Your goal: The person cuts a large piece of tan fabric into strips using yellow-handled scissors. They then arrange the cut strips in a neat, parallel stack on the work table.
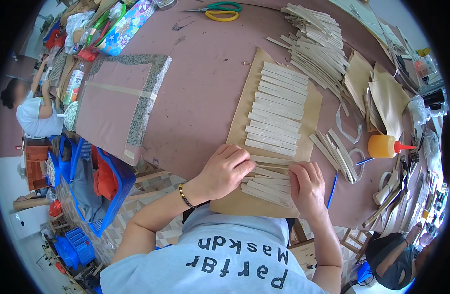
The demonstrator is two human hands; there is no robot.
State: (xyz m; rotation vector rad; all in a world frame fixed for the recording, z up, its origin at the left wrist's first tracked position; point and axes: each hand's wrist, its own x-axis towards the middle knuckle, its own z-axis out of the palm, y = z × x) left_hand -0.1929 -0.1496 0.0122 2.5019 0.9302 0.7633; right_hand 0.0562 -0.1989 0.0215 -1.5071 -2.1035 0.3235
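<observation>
A brown paper sheet [240, 122] lies on the table in front of me. Pale flat strips [279, 104] run across it side by side in a column. Close to my body, my left hand [224, 169] pinches the left end of one pale strip [272, 160]. Fingers of my right hand [308, 186] are closed at that strip's right end, partly hiding it. Just below, several loose pale strips [266, 192] lie at uneven angles on the sheet, between my hands.
Strip piles [320, 46] and a smaller bundle [336, 156] lie right, with brown paper pieces [384, 93], a yellow glue bottle [381, 146] and a blue pen [332, 190]. Scissors [220, 12] lie far off. A stone slab [159, 73] sits left. Other people are at both sides.
</observation>
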